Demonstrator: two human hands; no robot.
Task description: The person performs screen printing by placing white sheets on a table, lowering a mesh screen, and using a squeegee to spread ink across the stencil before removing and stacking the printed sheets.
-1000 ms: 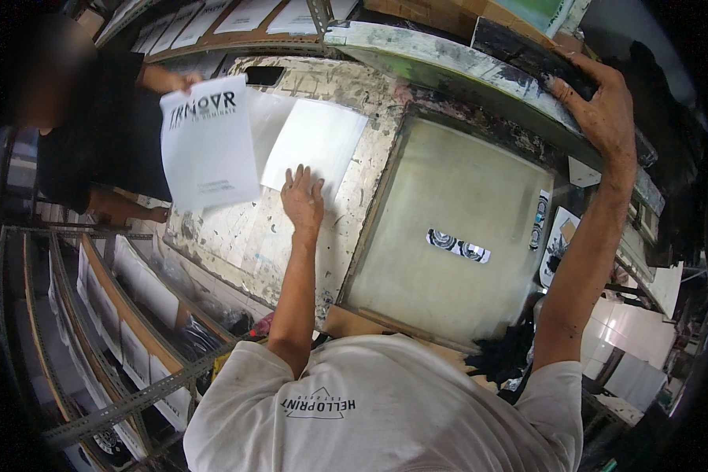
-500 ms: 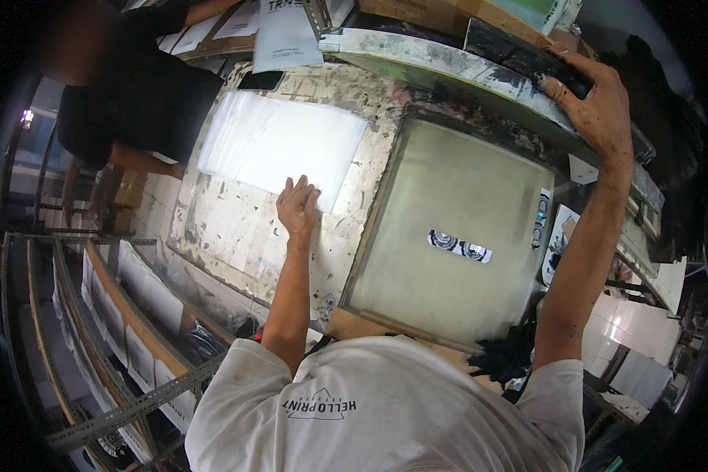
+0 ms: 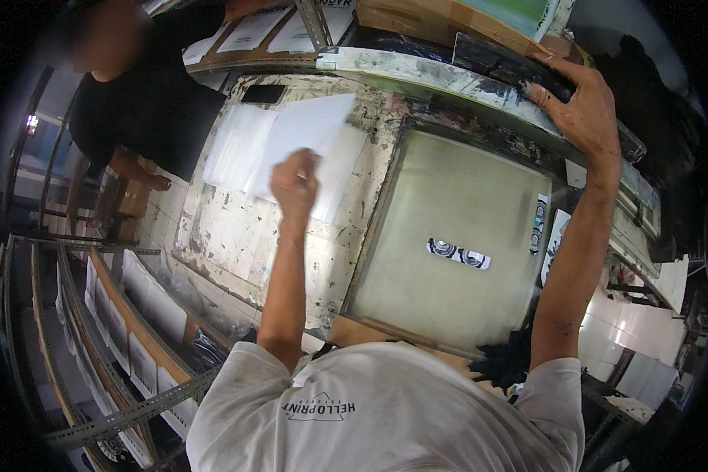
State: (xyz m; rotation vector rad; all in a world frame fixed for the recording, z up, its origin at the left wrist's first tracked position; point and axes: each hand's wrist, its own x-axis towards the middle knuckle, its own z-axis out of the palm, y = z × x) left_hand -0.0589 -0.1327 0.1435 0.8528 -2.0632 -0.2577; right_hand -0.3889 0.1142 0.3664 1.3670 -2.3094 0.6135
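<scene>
My left hand (image 3: pixel 295 185) pinches the near edge of a thin white sheet (image 3: pixel 303 130), which tilts up off the pile. Under it, a fanned stack of white sheets (image 3: pixel 232 149) lies on the paint-spotted table (image 3: pixel 220 244). My right hand (image 3: pixel 586 114) grips a long black squeegee (image 3: pixel 503 67) at the far right, along the raised edge of a pale, ink-stained screen frame (image 3: pixel 401 67). Between my arms lies a flat grey-green printing board (image 3: pixel 448 197). It bears a small black-and-white printed strip (image 3: pixel 459 253), and a similar strip (image 3: pixel 539 224) sits at its right edge.
A person in black (image 3: pixel 145 102) stands at the far left, one hand (image 3: pixel 156 182) near the table's edge. A dark phone (image 3: pixel 263 94) lies behind the stack. A rack (image 3: pixel 126 315) with white sheets on boards fills the lower left. Black cloth (image 3: pixel 507 362) bunches by the board's near corner.
My left hand has closed on a sheet and raised it off the stack. My right hand keeps its grip. A white bag beyond the table has gone from view, and the other person has shifted.
</scene>
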